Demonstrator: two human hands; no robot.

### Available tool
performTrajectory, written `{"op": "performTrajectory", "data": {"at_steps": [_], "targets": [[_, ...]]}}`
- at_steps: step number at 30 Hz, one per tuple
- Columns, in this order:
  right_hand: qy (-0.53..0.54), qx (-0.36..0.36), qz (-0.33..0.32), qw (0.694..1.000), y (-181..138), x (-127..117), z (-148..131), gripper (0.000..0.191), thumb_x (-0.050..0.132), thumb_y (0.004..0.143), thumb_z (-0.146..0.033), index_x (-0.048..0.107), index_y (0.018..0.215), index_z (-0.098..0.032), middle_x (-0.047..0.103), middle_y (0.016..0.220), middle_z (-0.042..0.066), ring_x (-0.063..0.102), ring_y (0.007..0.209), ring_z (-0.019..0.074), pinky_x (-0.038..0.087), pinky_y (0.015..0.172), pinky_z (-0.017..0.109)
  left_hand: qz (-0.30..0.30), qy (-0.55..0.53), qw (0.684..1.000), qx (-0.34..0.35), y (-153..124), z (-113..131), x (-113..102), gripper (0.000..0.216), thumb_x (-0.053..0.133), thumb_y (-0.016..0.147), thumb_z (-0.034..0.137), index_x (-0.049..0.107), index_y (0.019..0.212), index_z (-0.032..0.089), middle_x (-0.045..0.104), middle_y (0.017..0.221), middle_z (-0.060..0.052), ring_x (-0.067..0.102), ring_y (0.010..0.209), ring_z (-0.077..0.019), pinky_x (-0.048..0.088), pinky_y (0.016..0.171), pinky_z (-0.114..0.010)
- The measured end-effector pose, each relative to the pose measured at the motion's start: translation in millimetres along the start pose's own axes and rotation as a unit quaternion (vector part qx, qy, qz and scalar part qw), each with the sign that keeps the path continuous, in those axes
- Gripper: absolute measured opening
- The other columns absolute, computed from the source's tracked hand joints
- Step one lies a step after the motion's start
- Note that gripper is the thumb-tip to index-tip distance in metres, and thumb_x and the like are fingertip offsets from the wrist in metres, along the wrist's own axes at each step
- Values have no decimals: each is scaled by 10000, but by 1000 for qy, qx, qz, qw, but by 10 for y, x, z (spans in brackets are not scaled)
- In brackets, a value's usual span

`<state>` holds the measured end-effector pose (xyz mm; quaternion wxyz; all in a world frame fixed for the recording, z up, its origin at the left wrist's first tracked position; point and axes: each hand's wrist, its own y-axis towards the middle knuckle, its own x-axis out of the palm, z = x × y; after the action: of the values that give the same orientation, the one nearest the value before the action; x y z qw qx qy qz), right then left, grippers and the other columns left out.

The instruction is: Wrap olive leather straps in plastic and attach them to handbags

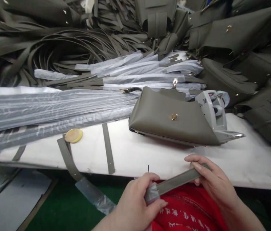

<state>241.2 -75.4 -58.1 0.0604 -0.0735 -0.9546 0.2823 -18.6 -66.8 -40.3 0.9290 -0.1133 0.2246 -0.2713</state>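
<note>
Between my two hands stretches an olive-grey strap [177, 182], with stitching along its edge. My left hand [137, 199] is closed round its plastic-wrapped part, with a clear sleeve [152, 192] bunched by the thumb. My right hand [212, 175] pinches the strap's other end between thumb and fingers. Another length of strap [68, 158], partly in a clear sleeve, hangs over the table edge and runs behind my left wrist. Just beyond my hands an olive handbag [171, 118] with a gold turn-lock lies on the white table.
Plastic-wrapped straps [53, 107] cover the table's left side. A yellow tape roll [74, 135] and a short strap piece [108, 149] lie near the front edge. A white tape dispenser [213, 109] stands behind the bag. Olive bags [241, 32] are heaped at right.
</note>
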Motion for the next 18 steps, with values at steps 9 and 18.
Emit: {"op": "performTrajectory", "data": {"at_steps": [9, 18], "targets": [[72, -17, -83, 994, 277, 68, -136, 310, 772, 763, -440, 732, 911, -171, 541, 656, -16, 486, 500, 97, 433, 493, 233, 53, 58, 994, 73, 20, -73, -48, 234, 666, 852, 257, 653, 1085, 231, 755, 992, -41, 699, 868, -204, 515, 809, -263], [68, -23, -133, 989, 389, -62, 12, 321, 772, 776, -454, 722, 916, -169, 578, 673, -9, 511, 505, 93, 404, 480, 215, 110, 64, 991, 47, -50, -82, 127, 262, 608, 885, 303, 618, 1134, 222, 732, 969, -55, 673, 823, -210, 488, 758, -279]]}}
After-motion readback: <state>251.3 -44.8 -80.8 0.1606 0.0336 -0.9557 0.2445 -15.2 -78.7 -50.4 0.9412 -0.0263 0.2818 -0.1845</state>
